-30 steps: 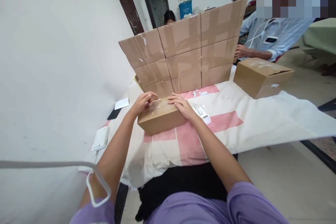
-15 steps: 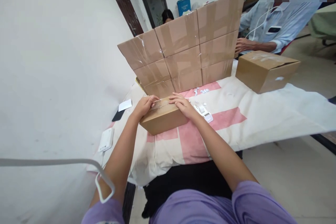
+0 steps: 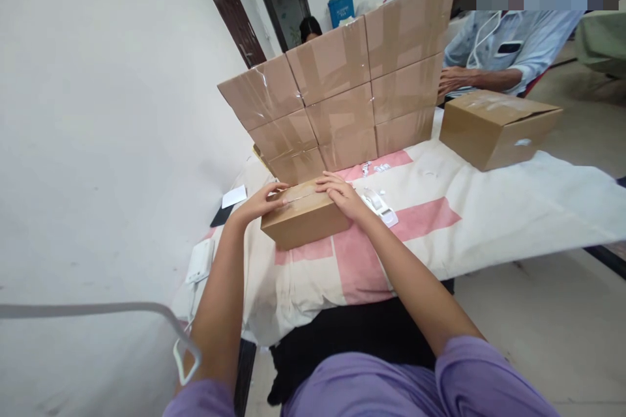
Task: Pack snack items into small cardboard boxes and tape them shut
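Brown cardboard is lying under both hands: the box (image 3: pixel 306 227) is sitting on the cloth-covered bench (image 3: pixel 420 234), just in front of the wearer. The fingers of the left hand (image 3: pixel 251 207) are spreading over the box's left end, the thumb standing apart from them; whether they are catching any tape edge, I cannot tell. The fingers of the right hand (image 3: pixel 346 201) are lying nearly flat and slightly parted on the top, toward the right end, pinching nothing that shows.

Between the hands, clear tape (image 3: pixel 299 195) is running along the top seam. The top is looking closed, so I judge that the taping there is largely done; perhaps only smoothing or checking is left. The underside and far side are not showing, so their state is uncertain.

Just right of the box, a white tool (image 3: pixel 386 215), probably a tape dispenser, is lying free of either hand. Behind, a taped cardboard panel (image 3: pixel 345 101) is standing upright. Farther right, a second box (image 3: pixel 472 133) is showing a dark gap at its top edge, so its closing is looking incomplete.
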The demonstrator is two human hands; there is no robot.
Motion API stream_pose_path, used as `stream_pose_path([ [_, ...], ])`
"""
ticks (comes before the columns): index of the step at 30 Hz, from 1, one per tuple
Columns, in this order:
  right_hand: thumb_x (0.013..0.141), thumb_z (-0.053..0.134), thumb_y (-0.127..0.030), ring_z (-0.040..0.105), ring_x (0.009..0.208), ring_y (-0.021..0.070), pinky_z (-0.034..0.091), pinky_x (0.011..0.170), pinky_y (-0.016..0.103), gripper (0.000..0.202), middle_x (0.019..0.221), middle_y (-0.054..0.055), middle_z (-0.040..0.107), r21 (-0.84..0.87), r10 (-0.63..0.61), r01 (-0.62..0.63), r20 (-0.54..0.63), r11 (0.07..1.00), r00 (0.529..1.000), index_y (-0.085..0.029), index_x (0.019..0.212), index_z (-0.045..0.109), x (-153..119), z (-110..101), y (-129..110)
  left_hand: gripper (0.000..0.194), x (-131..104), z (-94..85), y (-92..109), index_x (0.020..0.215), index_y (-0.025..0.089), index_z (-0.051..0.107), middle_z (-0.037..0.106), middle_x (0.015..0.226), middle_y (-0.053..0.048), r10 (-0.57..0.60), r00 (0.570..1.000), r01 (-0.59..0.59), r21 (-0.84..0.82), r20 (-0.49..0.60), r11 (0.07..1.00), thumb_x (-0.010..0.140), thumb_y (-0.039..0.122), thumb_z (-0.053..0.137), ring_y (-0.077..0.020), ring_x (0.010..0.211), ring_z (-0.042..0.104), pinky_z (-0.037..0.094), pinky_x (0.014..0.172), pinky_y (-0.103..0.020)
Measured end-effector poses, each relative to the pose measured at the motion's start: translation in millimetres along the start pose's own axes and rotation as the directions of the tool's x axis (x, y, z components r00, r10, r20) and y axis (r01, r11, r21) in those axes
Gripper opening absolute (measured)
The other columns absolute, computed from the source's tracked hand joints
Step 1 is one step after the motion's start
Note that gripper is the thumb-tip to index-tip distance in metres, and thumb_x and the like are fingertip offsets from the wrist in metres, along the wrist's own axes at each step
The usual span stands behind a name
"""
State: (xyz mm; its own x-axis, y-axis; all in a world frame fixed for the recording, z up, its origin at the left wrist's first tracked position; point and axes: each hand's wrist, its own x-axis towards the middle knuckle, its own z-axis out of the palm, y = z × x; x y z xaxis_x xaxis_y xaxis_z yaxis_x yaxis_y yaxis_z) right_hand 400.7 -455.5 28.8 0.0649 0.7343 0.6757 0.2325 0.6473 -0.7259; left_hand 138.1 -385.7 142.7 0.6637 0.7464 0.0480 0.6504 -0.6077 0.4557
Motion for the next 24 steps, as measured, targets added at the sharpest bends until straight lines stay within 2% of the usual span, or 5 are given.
stream_pose_path([
  [3,0.094,0.053,-0.030,0.048,0.144,0.0269,0.033,0.124,0.053,0.029,0.124,0.005,0.075,-0.002,-0.002,0.002,-0.007,1.000,1.000,-0.028,0.097,0.082,0.0,0.9,0.3,0.076,-5.0,0.2,-4.6,0.136,0.023,0.059,0.059,0.148,-0.010,-0.040,0.996,0.047,-0.079,0.084,0.996,0.075,0.066,0.072,-0.0344,0.135,0.055,0.044,0.115,-0.044],
  [5,0.094,0.053,-0.030,0.048,0.144,0.0269,0.033,0.124,0.054,0.029,0.123,0.005,0.075,-0.002,-0.009,0.009,-0.010,1.000,1.000,-0.028,0.097,0.082,0.2,0.9,0.2,0.073,-5.3,3.1,-6.1,0.135,0.023,0.059,0.059,0.147,-0.009,-0.051,0.995,0.062,-0.124,0.088,0.990,0.077,0.066,0.071,-0.0351,0.136,0.054,0.040,0.118,-0.045],
  [9,0.093,0.053,-0.030,0.048,0.143,0.0277,0.032,0.124,0.055,0.029,0.123,0.005,0.075,-0.009,-0.012,0.012,-0.004,1.000,1.000,-0.027,0.096,0.082,0.6,0.0,-0.8,0.063,-0.2,10.8,-10.7,0.130,0.023,0.060,0.064,0.138,-0.008,-0.056,0.997,0.063,-0.158,0.054,0.985,0.083,0.066,0.064,-0.0328,0.130,0.057,0.042,0.114,-0.044],
  [16,0.094,0.053,-0.032,0.049,0.143,0.0287,0.031,0.124,0.056,0.029,0.123,0.006,0.075,-0.013,0.006,-0.006,-0.005,1.000,1.000,-0.028,0.093,0.082,0.9,0.7,-2.0,0.052,10.1,20.0,-21.7,0.121,0.024,0.061,0.064,0.130,-0.007,-0.069,0.998,0.067,-0.172,-0.006,0.983,0.083,0.059,0.063,-0.0293,0.123,0.060,0.045,0.107,-0.042],
  [24,0.095,0.052,-0.037,0.048,0.144,0.0285,0.030,0.125,0.054,0.032,0.122,0.007,0.074,-0.014,0.022,-0.022,-0.018,1.000,1.000,-0.026,0.093,0.082,0.2,2.9,-3.8,0.041,9.6,31.6,-14.0,0.113,0.023,0.064,0.070,0.116,-0.006,-0.091,0.984,0.075,-0.107,-0.151,0.991,0.090,0.055,0.052,-0.0256,0.108,0.065,0.048,0.101,-0.040],
])
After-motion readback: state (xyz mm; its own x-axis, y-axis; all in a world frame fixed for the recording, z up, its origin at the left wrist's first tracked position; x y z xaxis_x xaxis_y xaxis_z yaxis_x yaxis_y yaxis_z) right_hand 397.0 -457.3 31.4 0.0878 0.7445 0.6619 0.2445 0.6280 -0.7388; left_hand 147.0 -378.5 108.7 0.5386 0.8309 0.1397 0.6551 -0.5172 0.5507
